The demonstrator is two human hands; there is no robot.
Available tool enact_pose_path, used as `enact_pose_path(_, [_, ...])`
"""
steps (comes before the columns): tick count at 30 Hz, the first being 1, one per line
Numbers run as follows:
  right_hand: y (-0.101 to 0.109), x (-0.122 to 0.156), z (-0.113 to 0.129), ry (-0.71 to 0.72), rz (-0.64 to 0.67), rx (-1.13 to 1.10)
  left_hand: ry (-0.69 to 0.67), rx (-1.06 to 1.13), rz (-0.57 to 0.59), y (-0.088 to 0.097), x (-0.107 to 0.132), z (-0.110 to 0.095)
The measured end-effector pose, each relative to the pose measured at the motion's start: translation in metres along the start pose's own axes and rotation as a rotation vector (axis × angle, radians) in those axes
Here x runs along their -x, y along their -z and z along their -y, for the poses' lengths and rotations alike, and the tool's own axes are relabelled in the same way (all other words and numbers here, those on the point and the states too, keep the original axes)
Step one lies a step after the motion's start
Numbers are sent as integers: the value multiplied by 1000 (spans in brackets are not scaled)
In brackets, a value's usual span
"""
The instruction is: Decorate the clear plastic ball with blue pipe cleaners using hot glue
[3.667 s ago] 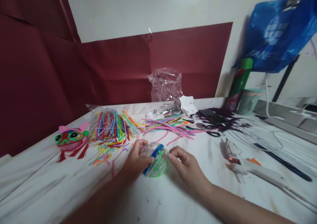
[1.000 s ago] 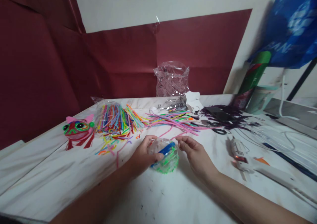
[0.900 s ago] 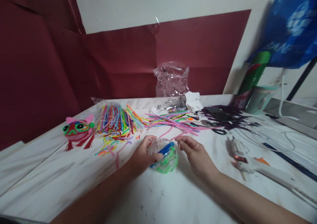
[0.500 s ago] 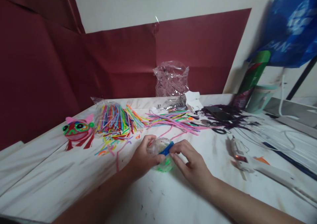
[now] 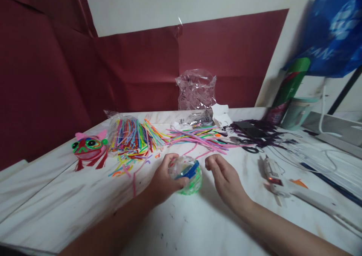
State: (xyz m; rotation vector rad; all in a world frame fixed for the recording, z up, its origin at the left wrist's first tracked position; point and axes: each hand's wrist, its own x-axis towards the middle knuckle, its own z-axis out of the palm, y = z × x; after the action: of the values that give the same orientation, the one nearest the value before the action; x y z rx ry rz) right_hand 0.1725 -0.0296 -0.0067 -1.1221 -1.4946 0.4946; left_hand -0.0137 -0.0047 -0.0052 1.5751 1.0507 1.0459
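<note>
My left hand is closed on the left side of a clear plastic ball. The thumb lies across its front, and the other fingers are partly hidden behind it. A blue pipe cleaner strip slants over the near side of the ball, and bright green pipe cleaner covers its lower part. My right hand is a short way to the right, apart from the ball. Its fingers are curled in against the thumb, with nothing showing between them.
A pink-eared pipe cleaner animal face sits left, beside a bag of coloured pipe cleaners. Loose pipe cleaners lie behind the ball. Black scissors, a phone and a glue gun with its cord are right.
My right hand has let go of the blue strip and moved away to the right, its fingers curling in. The left hand still holds the ball, whose green right side now shows more.
</note>
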Motion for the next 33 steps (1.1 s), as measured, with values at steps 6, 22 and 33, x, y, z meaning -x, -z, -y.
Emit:
enact_pose_path(6, [-11, 2, -8, -174, 132, -164, -13, 171, 59, 5, -9, 9])
enact_pose_path(22, [-21, 20, -18, 151, 185, 79, 93, 129, -9, -2, -3, -9])
enact_pose_path(33, [-12, 3, -3, 86, 156, -34, 113, 129, -114, 8, -17, -3])
